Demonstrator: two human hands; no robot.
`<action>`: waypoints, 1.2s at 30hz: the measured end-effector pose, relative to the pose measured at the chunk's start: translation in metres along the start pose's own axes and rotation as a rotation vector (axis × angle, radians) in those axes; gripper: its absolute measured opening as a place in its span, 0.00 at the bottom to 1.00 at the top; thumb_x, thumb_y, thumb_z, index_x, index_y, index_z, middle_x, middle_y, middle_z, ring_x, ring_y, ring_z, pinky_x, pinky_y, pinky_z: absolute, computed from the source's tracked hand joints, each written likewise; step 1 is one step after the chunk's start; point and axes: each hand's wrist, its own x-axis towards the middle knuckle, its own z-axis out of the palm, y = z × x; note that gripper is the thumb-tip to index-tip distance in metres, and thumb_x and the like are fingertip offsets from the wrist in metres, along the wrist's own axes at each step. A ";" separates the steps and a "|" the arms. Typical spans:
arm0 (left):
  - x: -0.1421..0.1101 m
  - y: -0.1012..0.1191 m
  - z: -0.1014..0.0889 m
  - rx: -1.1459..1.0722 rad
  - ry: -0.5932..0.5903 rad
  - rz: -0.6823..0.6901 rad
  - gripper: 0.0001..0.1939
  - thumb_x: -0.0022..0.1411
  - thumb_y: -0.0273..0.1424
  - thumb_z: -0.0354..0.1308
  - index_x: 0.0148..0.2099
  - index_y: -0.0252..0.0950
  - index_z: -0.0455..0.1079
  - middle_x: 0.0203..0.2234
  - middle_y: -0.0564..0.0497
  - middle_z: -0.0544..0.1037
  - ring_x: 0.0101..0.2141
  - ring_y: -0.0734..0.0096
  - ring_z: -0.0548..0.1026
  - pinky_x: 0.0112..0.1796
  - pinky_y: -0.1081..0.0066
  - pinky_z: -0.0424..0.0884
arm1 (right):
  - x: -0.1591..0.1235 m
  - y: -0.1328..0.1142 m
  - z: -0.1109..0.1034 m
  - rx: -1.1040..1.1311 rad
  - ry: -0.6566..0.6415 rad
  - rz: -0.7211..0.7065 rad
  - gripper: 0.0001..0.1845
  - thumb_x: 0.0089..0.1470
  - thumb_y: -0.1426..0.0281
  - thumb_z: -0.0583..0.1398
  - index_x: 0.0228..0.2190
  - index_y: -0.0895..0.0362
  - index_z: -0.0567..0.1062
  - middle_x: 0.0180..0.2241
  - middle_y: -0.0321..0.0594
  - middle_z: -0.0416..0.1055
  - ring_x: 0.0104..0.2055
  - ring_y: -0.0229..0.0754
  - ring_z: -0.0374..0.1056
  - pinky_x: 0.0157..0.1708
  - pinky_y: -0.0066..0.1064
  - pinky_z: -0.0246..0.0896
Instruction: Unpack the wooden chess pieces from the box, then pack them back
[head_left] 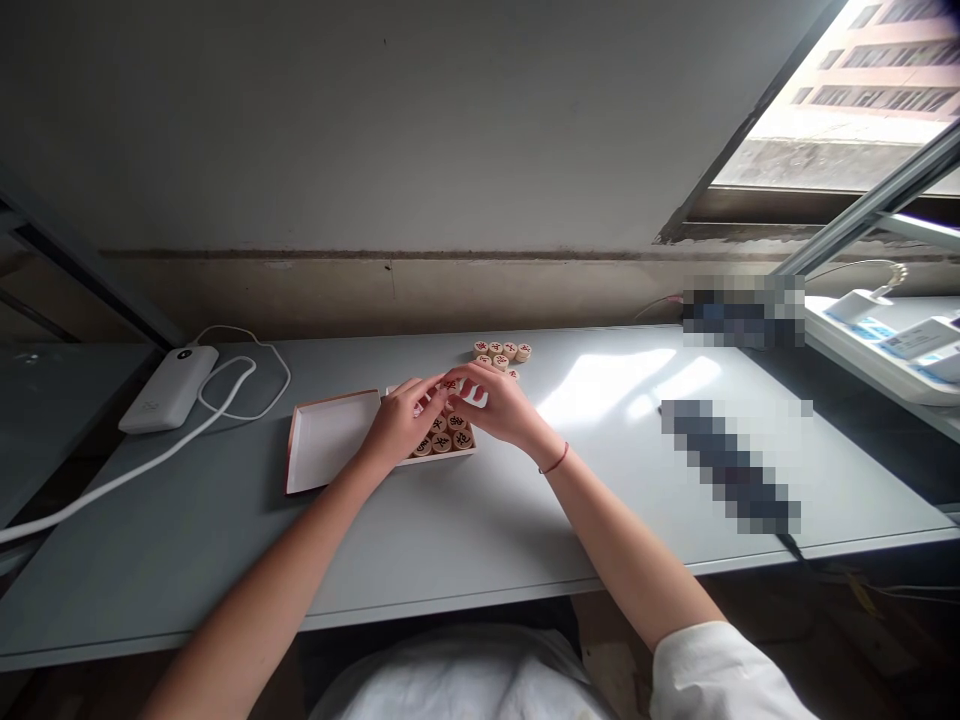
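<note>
At the far left, one white power bank (169,390) lies on the grey desk (465,540). Next comes one box lid (330,440), hollow side up. The left hand (409,415) reaches over one box (439,457) with five round pieces showing in front. One piece (450,384) shows between both hands' curled fingertips; I cannot tell whether either pinches it. Behind the right hand (499,400), at least seven loose pieces (510,350) stand grouped.
</note>
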 end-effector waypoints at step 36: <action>-0.001 0.000 -0.003 0.062 -0.064 -0.022 0.16 0.67 0.41 0.47 0.41 0.41 0.75 0.34 0.53 0.77 0.36 0.68 0.75 0.36 0.71 0.70 | -0.008 0.087 -0.036 -0.410 0.263 0.465 0.08 0.47 0.69 0.57 0.34 0.52 0.69 0.36 0.39 0.75 0.28 0.41 0.64 0.31 0.31 0.56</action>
